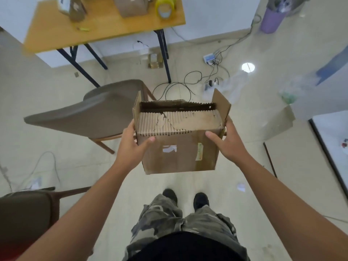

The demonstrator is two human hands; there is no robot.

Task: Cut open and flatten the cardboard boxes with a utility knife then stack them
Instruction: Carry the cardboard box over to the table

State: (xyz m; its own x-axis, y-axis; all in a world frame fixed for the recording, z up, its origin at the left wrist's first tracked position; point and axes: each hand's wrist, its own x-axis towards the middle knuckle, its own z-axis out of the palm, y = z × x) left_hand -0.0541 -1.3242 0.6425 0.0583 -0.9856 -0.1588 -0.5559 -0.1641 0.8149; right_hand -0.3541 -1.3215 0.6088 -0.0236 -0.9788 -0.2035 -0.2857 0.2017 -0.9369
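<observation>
I hold a brown cardboard box (178, 153) in the air over the floor, between both hands. Its top is partly open, one torn flap shows bare corrugation, and the side flaps stand up. My left hand (131, 144) grips the box's left side with the thumb on the front face. My right hand (226, 142) grips its right side, thumb on the front too. More cardboard boxes (130, 6) stand on the wooden table (105, 29) at the back. A yellow object (83, 29) lies on that table; I cannot tell whether it is the knife.
A grey chair (84, 113) stands just left of the box, and another chair (26, 213) is at the lower left. Cables (188, 81) and a power strip (211, 59) lie on the floor ahead. A loose cardboard piece (278, 121) lies at the right.
</observation>
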